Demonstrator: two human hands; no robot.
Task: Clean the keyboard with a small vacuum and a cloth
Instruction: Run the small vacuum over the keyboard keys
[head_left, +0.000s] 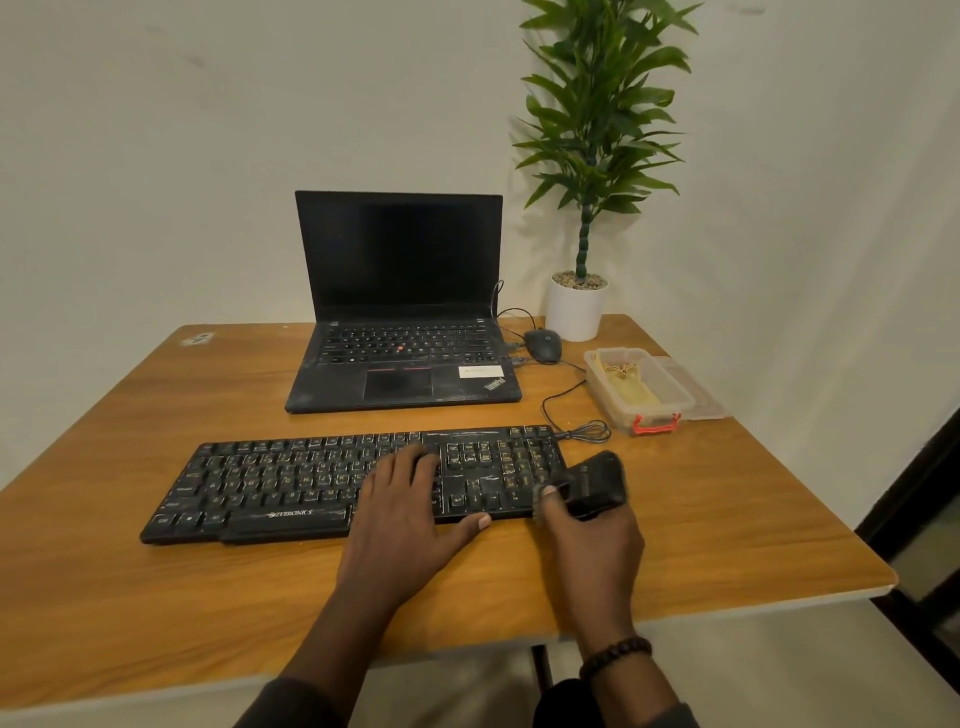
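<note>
Vacuuming step appears underway: right hand (582, 535) grips the small vacuum (595, 486) at the keyboard's (291, 486) 3 o'clock end, nozzle blurred at the number pad. Left hand (410, 499) lies flat, fingers straight, steadying the keys right of centre. Keyboard sits mid-table (156, 597), laptop (400, 312) at 12 o'clock. Next move probably calls for slow passes toward 9 o'clock. Cloth (626, 387) waits in the box (670, 402) at 2 o'clock.
</note>
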